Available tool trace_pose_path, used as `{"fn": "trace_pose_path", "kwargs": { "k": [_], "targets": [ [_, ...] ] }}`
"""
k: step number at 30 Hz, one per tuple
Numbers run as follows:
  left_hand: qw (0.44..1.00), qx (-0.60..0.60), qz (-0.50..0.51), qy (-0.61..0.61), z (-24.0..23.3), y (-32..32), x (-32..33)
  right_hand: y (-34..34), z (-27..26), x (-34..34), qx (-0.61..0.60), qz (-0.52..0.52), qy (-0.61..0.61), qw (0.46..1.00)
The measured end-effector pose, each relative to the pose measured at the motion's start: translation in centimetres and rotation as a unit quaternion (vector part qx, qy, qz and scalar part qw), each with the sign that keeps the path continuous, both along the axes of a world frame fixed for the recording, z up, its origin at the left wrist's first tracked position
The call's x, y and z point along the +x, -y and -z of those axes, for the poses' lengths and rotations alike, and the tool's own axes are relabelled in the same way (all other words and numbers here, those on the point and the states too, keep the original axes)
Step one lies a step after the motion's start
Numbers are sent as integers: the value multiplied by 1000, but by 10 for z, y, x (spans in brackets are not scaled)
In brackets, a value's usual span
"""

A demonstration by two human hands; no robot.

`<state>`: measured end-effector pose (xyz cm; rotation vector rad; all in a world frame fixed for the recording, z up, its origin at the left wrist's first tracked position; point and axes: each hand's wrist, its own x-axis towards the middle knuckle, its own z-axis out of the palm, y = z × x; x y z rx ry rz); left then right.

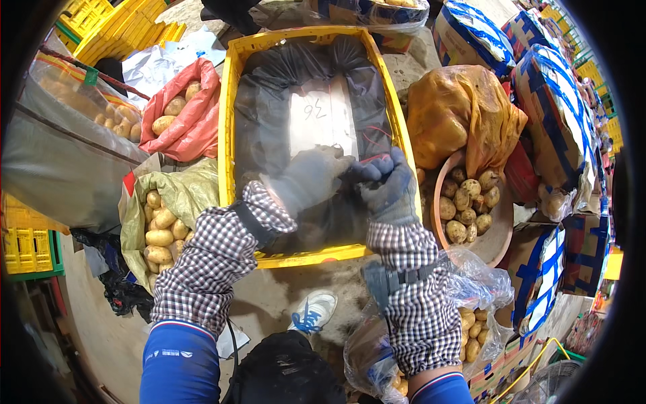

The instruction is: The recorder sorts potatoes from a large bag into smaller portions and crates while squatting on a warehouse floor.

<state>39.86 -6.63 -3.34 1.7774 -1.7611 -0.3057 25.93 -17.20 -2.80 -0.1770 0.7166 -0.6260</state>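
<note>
A yellow plastic crate (225, 126) lined with a dark, thin plastic bag (262, 116) stands before me. On the bag's middle lies a pale sheet (323, 121) bearing handwriting. My gloved left hand (313, 177) is over the sheet's near end, fingers curled inward; what they hold, if anything, is hidden. Beside it, at the crate's right side, my gloved right hand (386, 184) has its fingers closed around a thin red string (376, 159). Loops of that string rise above the fingers onto the dark plastic. The two hands' fingertips are close together.
Open sacks of potatoes, one red (189, 131) and one green (194, 182), stand left. At right, a round basin (497, 237) holds potatoes beside an orange sack (444, 116). Blue-taped cartons (550, 111) line the far right. A clear bag (469, 283) of potatoes lies near my right forearm.
</note>
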Motion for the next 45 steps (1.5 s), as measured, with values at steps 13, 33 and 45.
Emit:
{"fn": "trace_pose_path", "kwargs": {
  "k": [13,33,45],
  "targets": [
    [881,143,-58,-447,12,-6,20,-48,-45,-110,-870,-306,-343,179],
    [938,26,-53,-341,-14,-5,-2,23,6,12,-680,-361,-181,612],
    [977,30,-197,72,1,16,-12,29,34,15,-630,-355,-253,643]
  ]
}}
